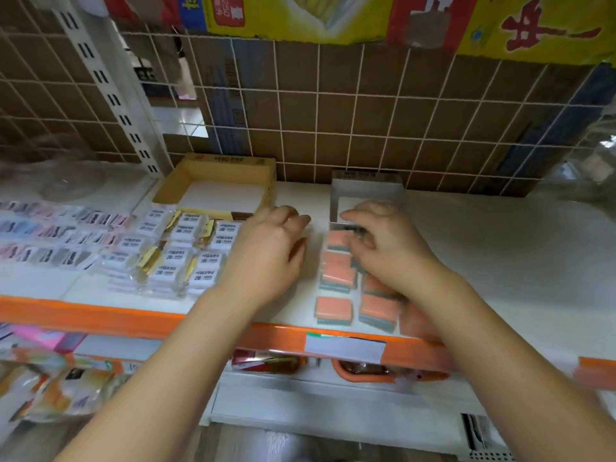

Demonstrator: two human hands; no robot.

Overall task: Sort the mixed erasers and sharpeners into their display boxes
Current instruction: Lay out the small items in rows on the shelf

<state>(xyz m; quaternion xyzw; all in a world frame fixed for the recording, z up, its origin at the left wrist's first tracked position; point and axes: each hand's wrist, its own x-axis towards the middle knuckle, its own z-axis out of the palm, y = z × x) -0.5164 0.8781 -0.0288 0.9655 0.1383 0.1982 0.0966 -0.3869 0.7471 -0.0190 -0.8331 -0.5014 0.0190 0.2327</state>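
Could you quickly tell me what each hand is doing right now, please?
Left hand: loosely curled, holding nothing visible.
Right hand: pinching a grey-and-orange eraser by the grey box.

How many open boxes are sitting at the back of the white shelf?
2. The yellow cardboard box sits at the back left, behind the white erasers. The grey box sits to its right, just behind the right hand. Both look empty, though hands hide part.
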